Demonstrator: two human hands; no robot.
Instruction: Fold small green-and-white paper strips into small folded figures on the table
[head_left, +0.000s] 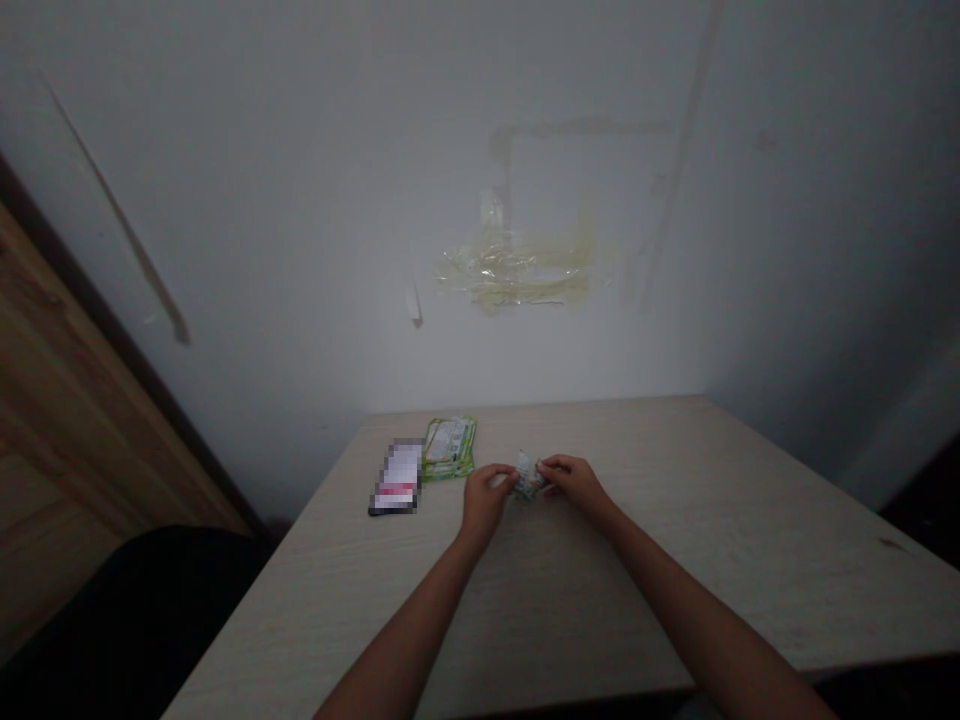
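Between my two hands, over the middle of the table, is a small folded piece of green-and-white printed paper. My left hand pinches its left side between thumb and fingers. On the right side, the thumb and fingertips of my right hand grip it too. Some of its edges stand up between the fingertips; its exact folded shape is too small to make out. Beyond my left hand lies a stack of green-bordered printed sheets, lying flat.
A phone with a blurred-out screen lies left of the sheets, close against them. The pale wooden table meets a grey wall with yellowed tape on it. A dark shape and wooden panel stand at left.
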